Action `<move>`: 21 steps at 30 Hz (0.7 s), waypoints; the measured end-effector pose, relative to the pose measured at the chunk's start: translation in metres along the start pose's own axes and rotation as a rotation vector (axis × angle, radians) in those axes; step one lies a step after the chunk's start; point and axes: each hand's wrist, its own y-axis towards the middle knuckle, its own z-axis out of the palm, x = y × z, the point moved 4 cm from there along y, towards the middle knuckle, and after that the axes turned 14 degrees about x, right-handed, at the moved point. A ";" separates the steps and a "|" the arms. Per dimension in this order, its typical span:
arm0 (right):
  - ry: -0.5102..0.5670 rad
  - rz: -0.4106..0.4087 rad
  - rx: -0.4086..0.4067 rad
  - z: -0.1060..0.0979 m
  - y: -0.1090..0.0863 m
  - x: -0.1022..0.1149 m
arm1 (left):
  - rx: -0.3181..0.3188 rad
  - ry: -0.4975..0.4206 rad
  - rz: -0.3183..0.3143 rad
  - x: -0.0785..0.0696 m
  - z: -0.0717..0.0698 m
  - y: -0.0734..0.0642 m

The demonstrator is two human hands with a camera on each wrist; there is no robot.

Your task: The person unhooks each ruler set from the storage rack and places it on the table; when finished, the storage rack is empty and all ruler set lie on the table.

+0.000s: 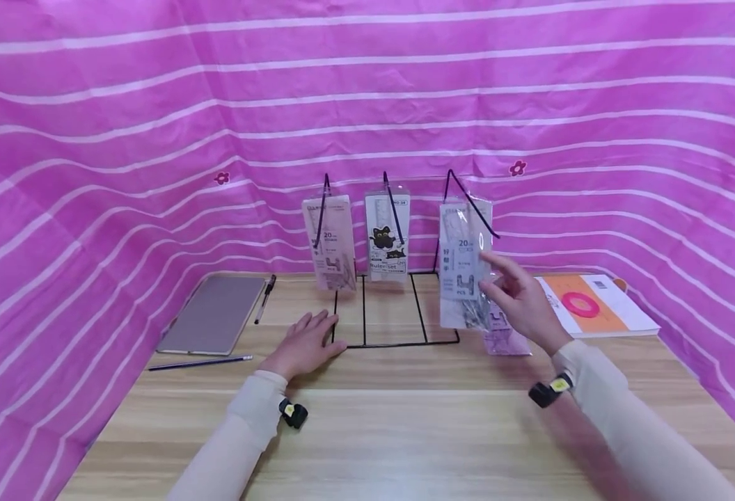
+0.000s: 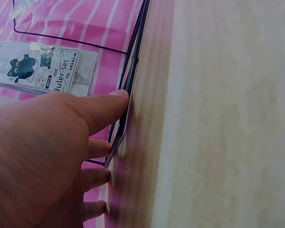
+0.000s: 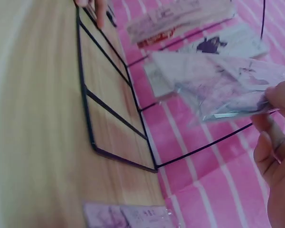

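A black wire rack (image 1: 380, 343) stands at the back of the wooden table, and two ruler-set packets (image 1: 330, 240) (image 1: 388, 236) hang from its left and middle hooks. My right hand (image 1: 520, 300) pinches the right edge of a third ruler packet (image 1: 463, 271), holding it upright by the right hook. In the right wrist view the fingers (image 3: 274, 97) pinch this packet (image 3: 218, 85) above the rack base (image 3: 109, 111). My left hand (image 1: 305, 344) lies flat on the table, with fingers straight. Its thumb (image 2: 109, 104) touches the rack's base wire (image 2: 133, 61). I cannot tell whether the held packet hangs on the hook.
Another purple packet (image 1: 505, 341) lies on the table under my right hand. A grey notebook (image 1: 214, 313), a pen (image 1: 265, 298) and a pencil (image 1: 198, 362) lie at the left. An orange-and-white book (image 1: 599, 309) with a pink ring (image 1: 580, 304) is at the right. Pink striped cloth surrounds the table.
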 end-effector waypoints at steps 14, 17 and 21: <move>0.018 -0.010 -0.043 -0.016 -0.114 0.033 | 0.034 0.012 0.043 -0.008 0.006 0.009; 0.015 -0.040 -0.035 -0.022 -0.131 0.043 | 0.026 0.016 0.037 -0.005 0.005 0.008; 0.039 -0.042 0.016 -0.031 -0.152 0.050 | 0.018 0.022 0.021 0.001 -0.003 0.005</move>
